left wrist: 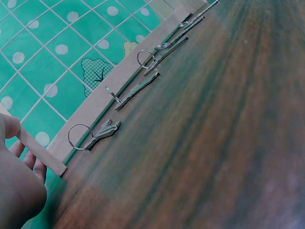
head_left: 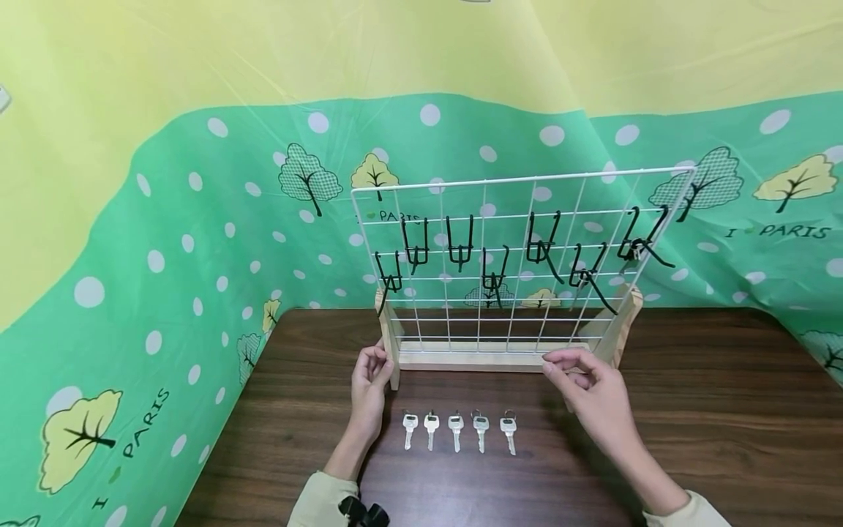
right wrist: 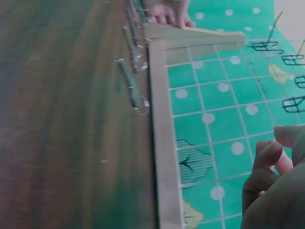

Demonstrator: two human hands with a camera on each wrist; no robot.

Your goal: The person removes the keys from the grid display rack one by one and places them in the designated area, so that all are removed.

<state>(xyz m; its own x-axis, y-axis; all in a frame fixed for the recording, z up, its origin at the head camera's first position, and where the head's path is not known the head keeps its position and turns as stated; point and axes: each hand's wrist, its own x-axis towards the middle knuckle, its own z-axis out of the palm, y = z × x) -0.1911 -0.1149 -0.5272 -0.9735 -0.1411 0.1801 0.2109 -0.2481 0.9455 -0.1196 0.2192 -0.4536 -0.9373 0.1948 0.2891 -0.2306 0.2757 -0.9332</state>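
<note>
A white wire grid rack [head_left: 461, 184] stands on a pale wooden base [head_left: 470, 361] with wooden side supports. My left hand [head_left: 369, 380] grips its left support [left wrist: 45, 155], thumb on one side and fingers on the other. In front of the rack's right part hangs my right hand [head_left: 596, 395], fingers loosely bent, with nothing visible in them. Several silver keys [head_left: 456, 432] with small rings lie in a row on the table before the base. Black hooks [head_left: 459, 245] hang on the grid; small metallic items [head_left: 583, 278] show at the two rightmost, too small to make out fully.
The dark wood-grain table [head_left: 724, 424] extends to both sides of the rack. A green and yellow printed cloth [head_left: 217, 219] with trees and dots covers the wall behind and to the left. A black object [head_left: 362, 512] sits by the left sleeve.
</note>
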